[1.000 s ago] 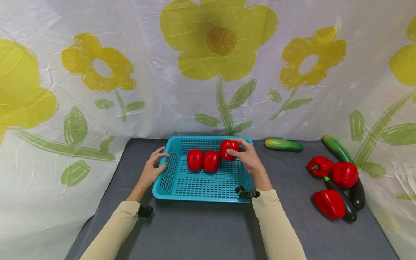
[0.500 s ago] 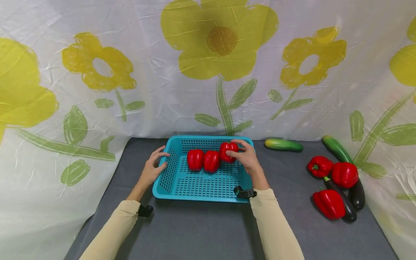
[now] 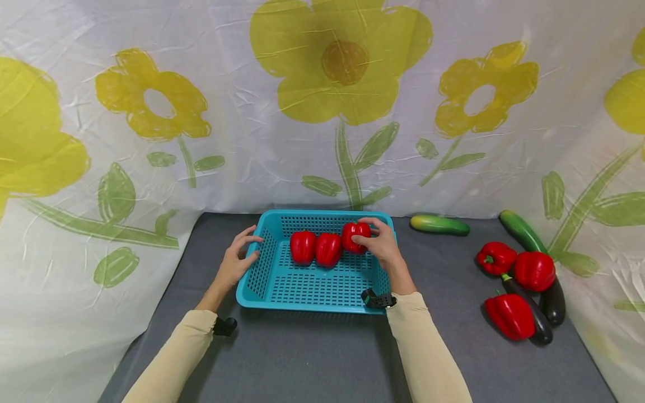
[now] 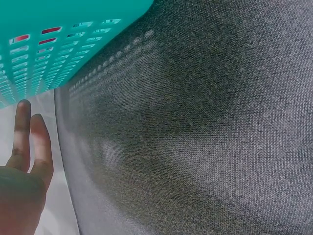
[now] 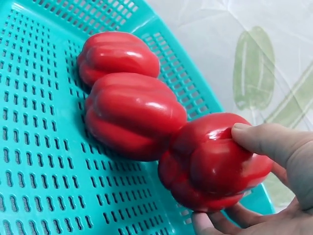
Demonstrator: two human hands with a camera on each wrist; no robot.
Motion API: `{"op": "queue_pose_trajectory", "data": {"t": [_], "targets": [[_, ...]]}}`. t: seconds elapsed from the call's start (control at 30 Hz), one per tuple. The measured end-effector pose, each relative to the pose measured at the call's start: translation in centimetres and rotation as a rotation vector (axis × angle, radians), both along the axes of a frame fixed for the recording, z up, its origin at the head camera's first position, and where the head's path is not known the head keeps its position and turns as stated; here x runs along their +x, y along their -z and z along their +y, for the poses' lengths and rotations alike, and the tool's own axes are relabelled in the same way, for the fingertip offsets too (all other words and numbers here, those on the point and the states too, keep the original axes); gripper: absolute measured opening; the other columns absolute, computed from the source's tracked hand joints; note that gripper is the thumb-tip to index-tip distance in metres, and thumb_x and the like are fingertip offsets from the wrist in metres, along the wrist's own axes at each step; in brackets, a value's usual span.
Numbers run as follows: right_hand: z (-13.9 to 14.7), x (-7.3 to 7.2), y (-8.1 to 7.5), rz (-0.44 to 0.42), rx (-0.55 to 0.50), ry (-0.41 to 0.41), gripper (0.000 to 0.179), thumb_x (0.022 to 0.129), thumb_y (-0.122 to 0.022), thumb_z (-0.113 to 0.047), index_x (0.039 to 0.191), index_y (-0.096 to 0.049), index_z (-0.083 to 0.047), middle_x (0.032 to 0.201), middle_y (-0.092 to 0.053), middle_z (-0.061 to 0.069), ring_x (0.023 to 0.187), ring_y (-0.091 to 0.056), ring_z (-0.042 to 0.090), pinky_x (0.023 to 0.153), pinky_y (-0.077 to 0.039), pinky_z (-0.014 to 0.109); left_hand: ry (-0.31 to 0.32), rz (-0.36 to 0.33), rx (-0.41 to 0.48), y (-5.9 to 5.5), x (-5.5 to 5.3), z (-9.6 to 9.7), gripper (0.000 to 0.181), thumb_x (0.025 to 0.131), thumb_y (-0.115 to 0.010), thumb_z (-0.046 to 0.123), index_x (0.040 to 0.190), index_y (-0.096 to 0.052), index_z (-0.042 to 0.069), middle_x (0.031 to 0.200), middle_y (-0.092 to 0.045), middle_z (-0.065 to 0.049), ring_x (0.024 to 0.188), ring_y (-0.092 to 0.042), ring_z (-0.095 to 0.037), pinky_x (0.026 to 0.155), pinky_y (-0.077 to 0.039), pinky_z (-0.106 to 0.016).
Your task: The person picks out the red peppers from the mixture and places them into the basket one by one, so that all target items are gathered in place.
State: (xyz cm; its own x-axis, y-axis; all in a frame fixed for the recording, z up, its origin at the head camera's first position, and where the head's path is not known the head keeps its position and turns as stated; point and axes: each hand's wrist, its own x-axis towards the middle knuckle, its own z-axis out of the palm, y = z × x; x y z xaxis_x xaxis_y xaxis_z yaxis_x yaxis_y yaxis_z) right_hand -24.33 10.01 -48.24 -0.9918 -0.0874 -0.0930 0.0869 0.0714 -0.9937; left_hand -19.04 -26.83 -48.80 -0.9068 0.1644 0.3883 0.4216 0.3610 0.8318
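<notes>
My right hand (image 3: 384, 243) holds a glossy red bell pepper (image 5: 210, 161) between thumb and fingers, inside the back right corner of a blue-green perforated plastic basket (image 3: 322, 294). Beside it lie two more red bell peppers, the middle one (image 3: 328, 250) and the left one (image 3: 303, 248), forming a row. In the right wrist view the held pepper is right against the middle pepper (image 5: 134, 115). My left hand (image 3: 235, 263) rests at the basket's left rim with loosely bent fingers. From the left wrist, two fairly straight fingers (image 4: 41, 147) show close to the basket's outer wall (image 4: 58, 44).
Right of the basket a cucumber (image 3: 439, 225) lies near the back edge. Farther right are three red bell peppers (image 3: 510, 317), two dark eggplants (image 3: 553, 302) and another cucumber (image 3: 523, 230) on the grey cloth (image 3: 302, 358). A flower-patterned curtain (image 3: 242, 168) rises behind.
The right hand has lowered the held pepper slightly, shifting it a little left and then back right. The left hand and the other peppers stay where they were.
</notes>
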Motion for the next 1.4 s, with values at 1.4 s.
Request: {"op": "queue_pose_trajectory", "data": {"t": [1.4], "targets": [[-0.3,-1.3,2.6,-0.048,0.180,-0.005,0.052,0.088,-0.078,-0.007,0.135,-0.059,-0.004,0.137,-0.051,0.024,0.125,-0.046,0.042,0.084,-0.054,0.048,0.005,-0.027,0.017,0.3,-0.3,-0.3,0.028,0.092,-0.056,-0.016,0.120,-0.059,-0.017,0.151,-0.032,-0.037,0.136,-0.029,-0.058,0.095,-0.034,-0.071]]}}
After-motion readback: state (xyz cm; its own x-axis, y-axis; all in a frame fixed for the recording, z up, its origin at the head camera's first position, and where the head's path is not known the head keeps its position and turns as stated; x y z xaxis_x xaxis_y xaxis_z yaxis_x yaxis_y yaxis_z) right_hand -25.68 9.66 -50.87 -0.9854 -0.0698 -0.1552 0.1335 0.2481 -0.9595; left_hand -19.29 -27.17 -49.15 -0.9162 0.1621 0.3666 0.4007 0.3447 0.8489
